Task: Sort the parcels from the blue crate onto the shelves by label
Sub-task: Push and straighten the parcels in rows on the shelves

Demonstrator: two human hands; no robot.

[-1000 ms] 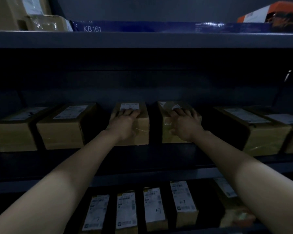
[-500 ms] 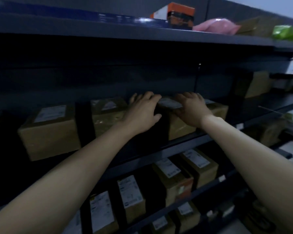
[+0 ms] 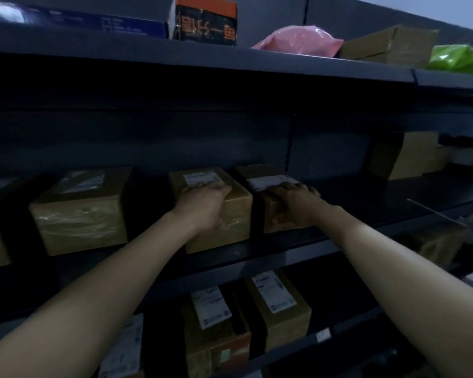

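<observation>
The left hand (image 3: 202,207) is curled over the top front edge of a brown parcel (image 3: 238,214), with the thumb laid on its face. The neighbouring parcel (image 3: 271,182) is gripped likewise by the right hand (image 3: 294,205). Both parcels are stood just apart on the middle shelf (image 3: 271,261).

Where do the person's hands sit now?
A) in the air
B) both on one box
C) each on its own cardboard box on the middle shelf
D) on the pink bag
C: the left hand grips the left box and the right hand the right box, on the middle shelf.
</observation>
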